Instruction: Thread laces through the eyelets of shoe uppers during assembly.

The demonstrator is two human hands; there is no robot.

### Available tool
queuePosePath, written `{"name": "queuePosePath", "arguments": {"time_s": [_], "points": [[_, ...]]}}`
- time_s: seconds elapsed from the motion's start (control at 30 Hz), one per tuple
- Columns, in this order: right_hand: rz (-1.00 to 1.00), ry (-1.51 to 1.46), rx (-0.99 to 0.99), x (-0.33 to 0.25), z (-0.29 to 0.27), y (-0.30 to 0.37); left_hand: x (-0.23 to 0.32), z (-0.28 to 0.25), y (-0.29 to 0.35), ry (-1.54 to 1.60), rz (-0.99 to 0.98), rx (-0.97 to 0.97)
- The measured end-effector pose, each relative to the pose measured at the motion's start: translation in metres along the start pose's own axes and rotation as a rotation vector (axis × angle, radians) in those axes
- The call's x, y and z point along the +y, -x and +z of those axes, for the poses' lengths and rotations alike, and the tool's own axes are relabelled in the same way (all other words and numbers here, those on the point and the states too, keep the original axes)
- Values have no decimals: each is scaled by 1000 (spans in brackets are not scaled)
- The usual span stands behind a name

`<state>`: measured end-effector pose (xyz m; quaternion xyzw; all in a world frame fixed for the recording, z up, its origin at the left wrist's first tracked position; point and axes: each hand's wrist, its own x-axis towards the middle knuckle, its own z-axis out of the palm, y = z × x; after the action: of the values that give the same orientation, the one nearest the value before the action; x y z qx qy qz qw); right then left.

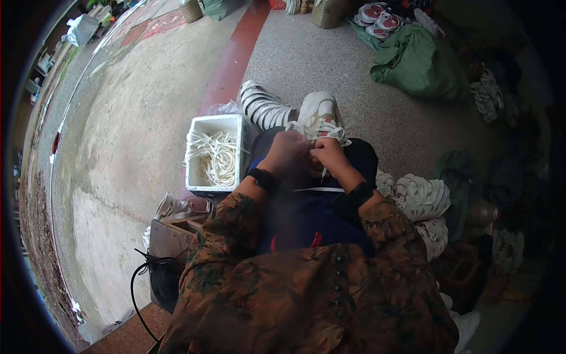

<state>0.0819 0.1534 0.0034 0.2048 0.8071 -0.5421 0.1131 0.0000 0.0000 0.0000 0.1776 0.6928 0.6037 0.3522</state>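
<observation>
- The floor (354, 76) is speckled grey stone with a red strip (233, 59) running past the box on its far side; bare concrete lies left of the strip.
- A green sack (421, 62) sits on the floor well beyond and right of the box, with red-and-white shoes (377, 17) just past it.
- A heap of white shoes (421, 197) lies right of the box, beyond the person's lap.
- The box (203, 177) is white foam, open-topped, on the floor just left of the person's knees; it holds a loose tangle of white laces (215, 156).
- The shoe (318, 118), white, rests on the lap just right of the box, toe pointing away.
- The left hand (286, 153) is curled nearly closed, fingers bent onto the near end of the shoe; what it pinches is hidden.
- The right hand (330, 153) is curled too, fingertips pressed together on a white lace (323, 172) at the shoe's near end, touching the left hand.
- A strand of that lace hangs down and crosses the lap, right of the box.
</observation>
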Motion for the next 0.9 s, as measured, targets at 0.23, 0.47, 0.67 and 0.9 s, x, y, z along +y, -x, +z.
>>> {"name": "queuePosePath", "arguments": {"time_s": [0.23, 0.47, 0.67, 0.9], "points": [[-42, -147, 126, -17, 11, 9, -5, 3, -10, 185, 130, 238], [-113, -175, 45, -13, 10, 8, -15, 6, -18, -206, 217, 514], [-134, -216, 72, -3, 6, 7, 11, 9, -13, -640, 305, 460], [-142, -358, 129, 3, 11, 2, 15, 27, -11, -1002, 421, 286]]}}
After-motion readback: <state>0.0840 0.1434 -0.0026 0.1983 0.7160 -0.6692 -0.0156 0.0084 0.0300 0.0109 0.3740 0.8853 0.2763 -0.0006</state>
